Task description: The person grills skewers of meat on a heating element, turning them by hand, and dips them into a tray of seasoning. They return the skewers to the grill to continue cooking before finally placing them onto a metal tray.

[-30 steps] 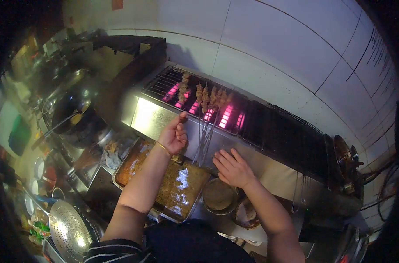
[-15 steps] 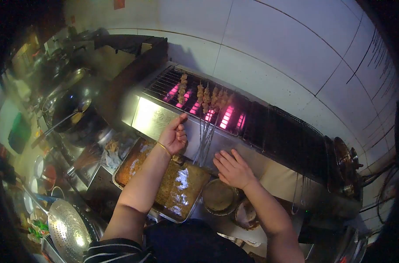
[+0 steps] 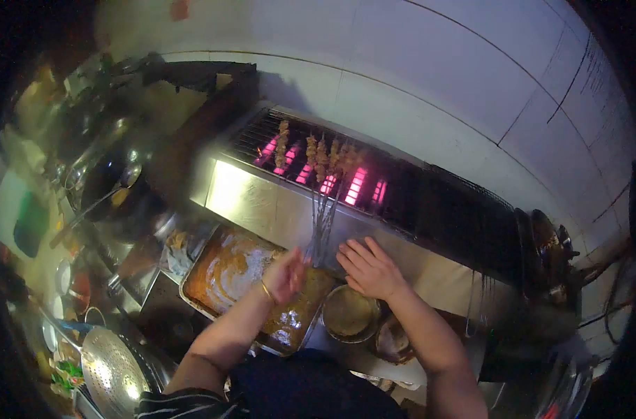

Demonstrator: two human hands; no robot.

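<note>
Several meat skewers point(image 3: 322, 157) lie bunched on the grill point(image 3: 395, 185), their thin metal handles point(image 3: 320, 227) reaching over its front edge. A single meat skewer point(image 3: 281, 143) lies apart to their left. My left hand point(image 3: 288, 274), with a bracelet at the wrist, is beside the lower handle ends and above the tray point(image 3: 213, 307). Blur hides whether its bent fingertips grip any handle. Just right of the handles, my right hand point(image 3: 375, 269) lies flat on the grill's metal front, fingers stretched and holding nothing.
Pink-glowing burners point(image 3: 355, 187) show under the grate. Two round containers point(image 3: 351, 314) stand by the tray. Left are a wok with a ladle point(image 3: 126, 178) and a perforated strainer point(image 3: 112, 370). Tongs point(image 3: 475, 304) hang at the grill's right front; a tiled wall rises behind.
My left hand has drawn back from the grill's front edge, down toward the tray and the handle ends. My right hand stays in place. The view has shifted slightly.
</note>
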